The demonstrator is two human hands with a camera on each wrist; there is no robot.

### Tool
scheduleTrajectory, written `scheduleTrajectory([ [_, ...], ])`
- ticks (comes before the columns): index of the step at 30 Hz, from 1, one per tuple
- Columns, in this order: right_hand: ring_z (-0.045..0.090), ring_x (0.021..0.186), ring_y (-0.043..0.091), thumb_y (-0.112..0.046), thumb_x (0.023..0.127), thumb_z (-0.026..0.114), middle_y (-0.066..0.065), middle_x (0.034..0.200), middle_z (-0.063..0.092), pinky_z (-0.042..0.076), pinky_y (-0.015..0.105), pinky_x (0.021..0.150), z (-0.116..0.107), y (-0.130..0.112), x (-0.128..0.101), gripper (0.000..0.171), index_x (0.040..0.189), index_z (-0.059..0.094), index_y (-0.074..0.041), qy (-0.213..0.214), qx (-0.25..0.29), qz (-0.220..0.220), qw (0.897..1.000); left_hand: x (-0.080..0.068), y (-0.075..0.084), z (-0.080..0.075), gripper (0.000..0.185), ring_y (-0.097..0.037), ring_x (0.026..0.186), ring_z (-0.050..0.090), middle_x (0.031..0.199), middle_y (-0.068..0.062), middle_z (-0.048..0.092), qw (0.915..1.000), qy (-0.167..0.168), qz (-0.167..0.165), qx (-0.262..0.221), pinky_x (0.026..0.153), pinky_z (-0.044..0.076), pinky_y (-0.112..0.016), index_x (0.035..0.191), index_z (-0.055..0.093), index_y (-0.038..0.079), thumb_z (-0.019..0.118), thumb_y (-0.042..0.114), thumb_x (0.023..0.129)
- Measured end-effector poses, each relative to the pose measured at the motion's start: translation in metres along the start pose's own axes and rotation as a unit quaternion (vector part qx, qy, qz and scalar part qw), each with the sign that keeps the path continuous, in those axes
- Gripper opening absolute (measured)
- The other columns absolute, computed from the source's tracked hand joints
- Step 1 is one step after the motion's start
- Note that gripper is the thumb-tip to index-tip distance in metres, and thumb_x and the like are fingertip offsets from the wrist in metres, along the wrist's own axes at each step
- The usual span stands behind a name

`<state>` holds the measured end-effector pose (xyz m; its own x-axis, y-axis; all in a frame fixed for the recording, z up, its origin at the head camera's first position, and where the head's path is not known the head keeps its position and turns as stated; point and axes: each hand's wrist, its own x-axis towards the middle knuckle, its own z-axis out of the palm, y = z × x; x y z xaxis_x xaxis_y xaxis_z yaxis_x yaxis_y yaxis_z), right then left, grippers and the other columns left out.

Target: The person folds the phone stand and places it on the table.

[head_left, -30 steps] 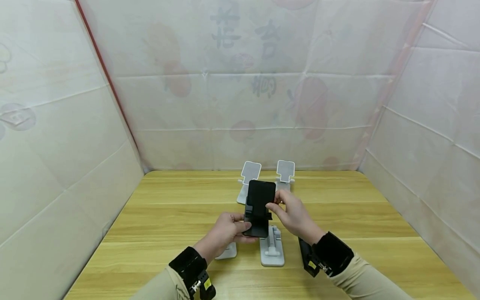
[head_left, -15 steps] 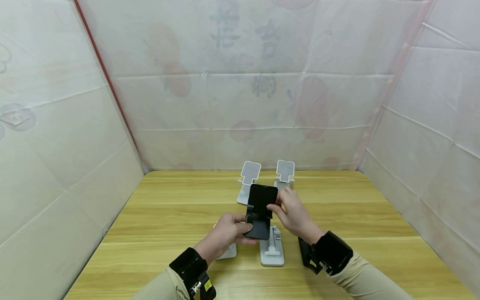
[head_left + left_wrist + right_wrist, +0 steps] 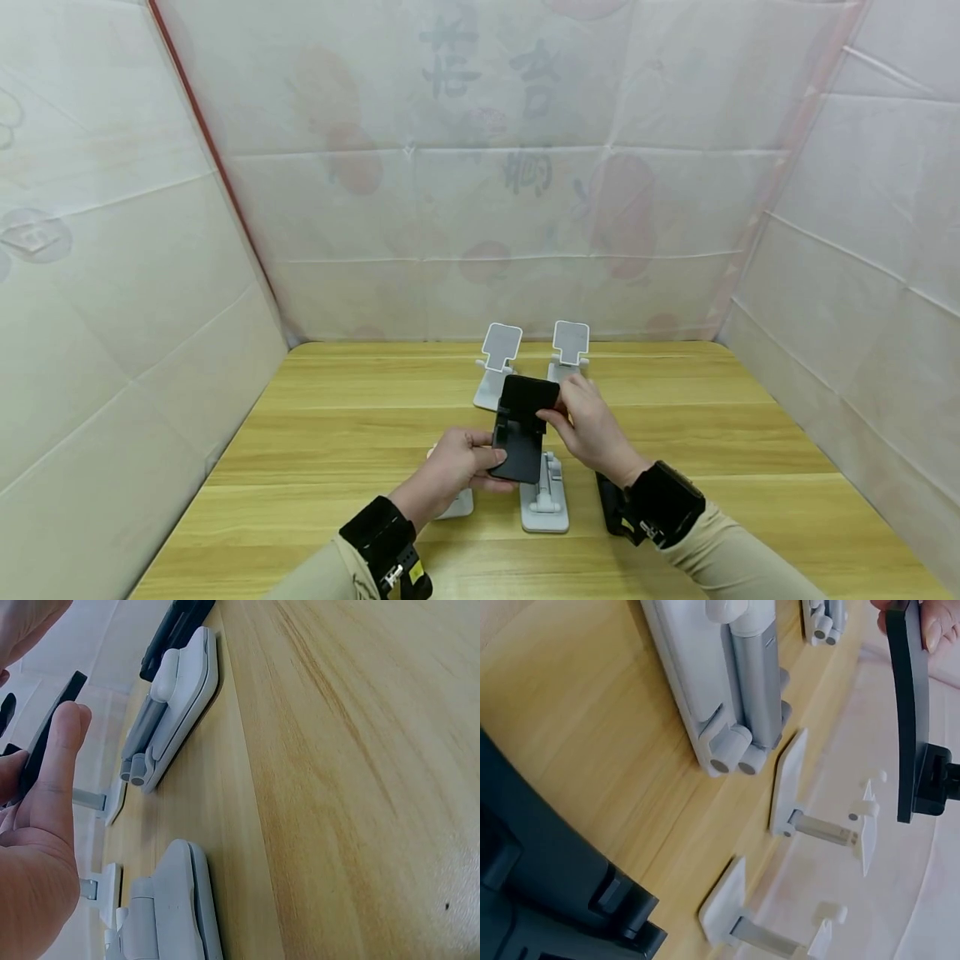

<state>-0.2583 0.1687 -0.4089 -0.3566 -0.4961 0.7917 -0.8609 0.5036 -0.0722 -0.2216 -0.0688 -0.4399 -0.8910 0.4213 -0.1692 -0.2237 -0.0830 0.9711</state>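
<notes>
Teamwork between left hand [image 3: 459, 462] and right hand [image 3: 588, 421] holds a black hinged stand [image 3: 517, 427] off the wood-grain table [image 3: 285, 467], around the far end of the folded white stand [image 3: 545, 504]. Left fingers lie under the lower plate [image 3: 523, 461] while the thumb presses its face, a pinch that apparently steadies the weight from below. Right thumb and fingertips pinch the upper panel [image 3: 525, 392] at its edge, probably because leverage is better there, away from the hinge. Clear of the table, both plates seem to have room to swing. Beyond the folded white stand, one raised white stand [image 3: 501, 346] rises to its left and a second raised white stand [image 3: 572, 342] to its right, likely spaced so their tilted panels do not collide. Another folded white stand [image 3: 176, 904] lies to its left, mostly hidden by the left hand in the head view; to its right lies a dark folded stand [image 3: 562, 847], perhaps placed there for easy reach.
</notes>
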Motion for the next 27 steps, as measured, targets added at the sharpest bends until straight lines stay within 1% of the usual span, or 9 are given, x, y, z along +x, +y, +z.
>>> scheduleTrajectory([
  [3,0.039,0.073,0.014,-0.027,0.101,0.064,-0.001,0.074,0.041,0.028,0.027,0.068,-0.0001,0.0005,0.0007,0.035,0.078,0.046,-0.008,0.003,-0.007,-0.008,1.000,0.0004,-0.0010,0.0001,0.034,-0.037,0.090,0.076,0.109,-0.024,0.072,1.0000,0.000,0.000,0.000,0.081,0.064,-0.041,0.130,0.060,-0.014,0.060,0.003,0.100],
  [6,0.040,0.074,0.015,-0.014,0.090,0.077,-0.001,0.074,0.042,0.028,0.027,0.067,-0.0007,0.0006,0.0018,0.035,0.077,0.046,-0.007,0.002,-0.014,-0.014,1.000,0.0003,-0.0012,0.0003,0.034,-0.038,0.090,0.076,0.108,-0.025,0.072,1.0000,-0.001,0.000,-0.002,0.080,0.064,-0.041,0.129,0.061,-0.015,0.061,0.002,0.100],
  [9,0.042,0.075,0.017,-0.006,0.082,0.081,0.000,0.075,0.043,0.029,0.028,0.066,-0.0017,0.0010,0.0024,0.036,0.077,0.046,-0.007,-0.002,-0.025,-0.020,0.999,0.0001,-0.0012,0.0009,0.033,-0.039,0.090,0.075,0.107,-0.026,0.072,1.0000,-0.002,0.002,-0.005,0.080,0.064,-0.041,0.128,0.061,-0.015,0.061,0.002,0.099],
  [12,0.044,0.076,0.018,-0.016,0.093,0.075,0.001,0.077,0.045,0.031,0.030,0.066,-0.0025,0.0019,0.0026,0.033,0.079,0.047,-0.007,-0.005,-0.036,-0.026,0.999,0.0002,-0.0012,0.0013,0.033,-0.040,0.090,0.075,0.106,-0.026,0.072,1.0000,-0.004,0.004,-0.007,0.080,0.064,-0.041,0.128,0.061,-0.015,0.061,0.002,0.099],
  [15,0.045,0.077,0.019,-0.029,0.104,0.059,0.002,0.078,0.047,0.032,0.031,0.066,-0.0029,0.0035,0.0021,0.035,0.080,0.049,-0.006,-0.007,-0.044,-0.032,0.998,0.0004,-0.0013,0.0017,0.034,-0.041,0.091,0.075,0.106,-0.027,0.072,0.9999,-0.008,0.004,-0.010,0.080,0.064,-0.041,0.128,0.061,-0.016,0.061,0.001,0.098],
  [18,0.046,0.077,0.020,-0.032,0.106,0.052,0.003,0.079,0.048,0.032,0.032,0.066,-0.0032,0.0047,0.0017,0.037,0.081,0.049,-0.006,-0.007,-0.050,-0.036,0.998,0.0004,-0.0011,0.0022,0.034,-0.041,0.092,0.075,0.106,-0.027,0.072,0.9999,-0.010,0.002,-0.013,0.081,0.064,-0.040,0.128,0.061,-0.016,0.062,0.001,0.098],
  [20,0.046,0.077,0.020,-0.026,0.103,0.062,0.004,0.080,0.049,0.033,0.032,0.066,-0.0038,0.0049,0.0017,0.033,0.081,0.049,-0.005,-0.007,-0.055,-0.040,0.998,0.0002,-0.0012,0.0023,0.034,-0.041,0.092,0.075,0.106,-0.027,0.072,0.9999,-0.009,-0.001,-0.013,0.080,0.064,-0.040,0.128,0.061,-0.015,0.062,0.001,0.098],
  [25,0.048,0.079,0.022,-0.004,0.080,0.083,0.005,0.082,0.051,0.034,0.033,0.065,-0.0043,0.0056,0.0017,0.034,0.082,0.049,-0.004,0.000,-0.066,-0.051,0.997,-0.0006,-0.0007,0.0026,0.034,-0.040,0.092,0.075,0.106,-0.027,0.072,0.9998,-0.009,-0.007,-0.015,0.080,0.064,-0.040,0.128,0.062,-0.014,0.061,0.001,0.098],
  [27,0.049,0.080,0.022,-0.006,0.084,0.082,0.005,0.082,0.051,0.035,0.034,0.065,-0.0042,0.0064,0.0013,0.032,0.082,0.049,-0.004,0.001,-0.067,-0.052,0.996,-0.0009,-0.0005,0.0027,0.034,-0.040,0.093,0.075,0.107,-0.027,0.072,0.9998,-0.012,-0.006,-0.015,0.080,0.064,-0.041,0.128,0.062,-0.014,0.061,0.001,0.098],
])
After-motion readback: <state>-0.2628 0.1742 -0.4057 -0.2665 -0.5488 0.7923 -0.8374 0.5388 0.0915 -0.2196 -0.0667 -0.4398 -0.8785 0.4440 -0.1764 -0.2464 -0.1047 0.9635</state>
